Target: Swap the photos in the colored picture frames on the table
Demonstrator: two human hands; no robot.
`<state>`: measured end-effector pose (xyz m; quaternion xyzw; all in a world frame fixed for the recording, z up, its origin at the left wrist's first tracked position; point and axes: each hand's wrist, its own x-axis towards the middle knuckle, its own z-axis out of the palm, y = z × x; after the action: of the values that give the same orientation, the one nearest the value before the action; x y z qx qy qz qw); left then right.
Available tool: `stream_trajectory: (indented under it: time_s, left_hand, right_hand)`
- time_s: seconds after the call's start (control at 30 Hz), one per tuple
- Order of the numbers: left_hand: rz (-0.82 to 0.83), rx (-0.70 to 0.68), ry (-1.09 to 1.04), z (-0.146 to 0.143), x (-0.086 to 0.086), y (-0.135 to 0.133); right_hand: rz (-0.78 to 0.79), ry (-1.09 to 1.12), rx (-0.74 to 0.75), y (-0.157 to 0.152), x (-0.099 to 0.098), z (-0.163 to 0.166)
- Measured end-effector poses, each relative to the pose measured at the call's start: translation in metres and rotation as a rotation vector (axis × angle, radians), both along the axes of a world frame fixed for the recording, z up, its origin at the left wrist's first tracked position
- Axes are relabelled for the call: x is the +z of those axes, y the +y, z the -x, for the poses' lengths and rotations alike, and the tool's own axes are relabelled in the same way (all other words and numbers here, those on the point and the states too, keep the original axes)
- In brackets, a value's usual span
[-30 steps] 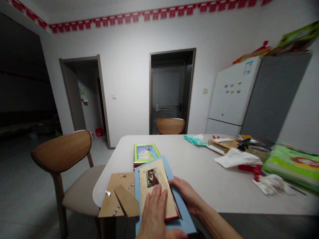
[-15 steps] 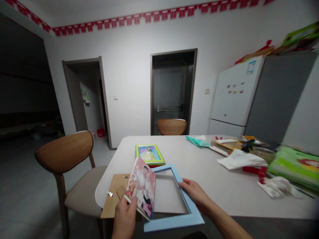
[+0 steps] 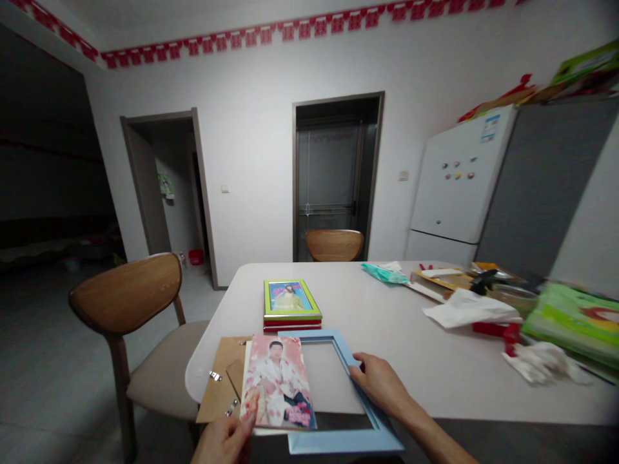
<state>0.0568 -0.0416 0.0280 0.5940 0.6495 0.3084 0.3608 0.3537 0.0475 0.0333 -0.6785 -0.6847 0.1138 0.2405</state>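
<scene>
My left hand [image 3: 226,437] grips the lower left corner of a pink photo [image 3: 278,390], which shows a person in pale clothes. A cream-coloured sheet or board shows behind the photo. The photo covers the left side of a light blue picture frame [image 3: 345,441] whose middle is open. On the frame's right side is my right hand [image 3: 380,381], its thumb and fingers closed round the edge. The frame's near side reaches past the table edge. Left of the photo lies a brown backing board [image 3: 220,370] with metal clips, partly covered by the photo.
Behind the blue frame, a green picture frame [image 3: 316,308] lies on top of a red one. The white table [image 3: 387,322] also bears a teal wrapper [image 3: 384,274], white paper [image 3: 469,309], crumpled tissue [image 3: 544,362] and a green packet [image 3: 575,319] at right. A wooden chair [image 3: 128,293] stands left.
My left hand has lowered the photo from a tilted, upright pose to nearly flat and moved down. The blue frame has shifted slightly toward me and right, with my right hand still on it.
</scene>
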Motion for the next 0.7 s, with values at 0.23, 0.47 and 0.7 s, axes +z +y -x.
stream_trajectory:
  time_s: [0.23, 0.47, 0.7]
  left_hand:
    - [-0.249, 0.096, 0.43, 0.003, 0.024, -0.012]
    - [-0.629, -0.274, 0.614, -0.02, -0.014, 0.007]
    - [-0.765, -0.282, 0.668, -0.028, -0.018, 0.02]
  right_hand:
    - [0.024, -0.062, 0.003, 0.001, -0.001, 0.0]
    - [-0.078, -0.11, 0.0, -0.004, -0.001, 0.008]
    - [-0.174, 0.199, 0.224, -0.016, 0.006, 0.048]
